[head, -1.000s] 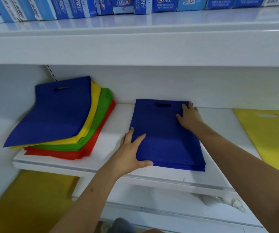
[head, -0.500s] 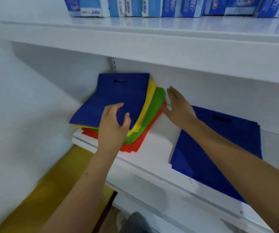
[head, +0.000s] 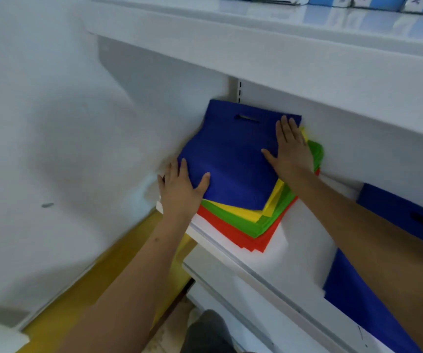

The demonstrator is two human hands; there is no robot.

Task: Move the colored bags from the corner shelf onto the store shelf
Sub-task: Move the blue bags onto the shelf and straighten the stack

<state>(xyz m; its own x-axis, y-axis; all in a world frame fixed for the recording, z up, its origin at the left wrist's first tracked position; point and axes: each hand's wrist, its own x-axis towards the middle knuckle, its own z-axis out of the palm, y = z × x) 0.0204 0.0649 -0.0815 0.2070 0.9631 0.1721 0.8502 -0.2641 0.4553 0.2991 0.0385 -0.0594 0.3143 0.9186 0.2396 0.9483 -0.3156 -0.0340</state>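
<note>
Both hands have left the blue bag stack on the store shelf [head: 294, 253] and come to the corner pile at far left. Left hand [head: 180, 192]: at the near left edge of the top blue bag [head: 231, 159], thumb lying over the fabric, fingers at or under the edge; whether they pinch it cannot be told. Right hand [head: 292, 149]: spread flat, pressing the bag's far right corner. Beneath it lie the yellow bags [head: 241, 211], green bags [head: 264, 224] and red bags [head: 233, 233], fanned on the corner shelf [head: 197, 231]. The delivered blue stack [head: 353, 301] sits at right on the store shelf, partly hidden by the right forearm. Judgement: one transfer complete; the next blue bag is being taken up, several colours outstanding.
</note>
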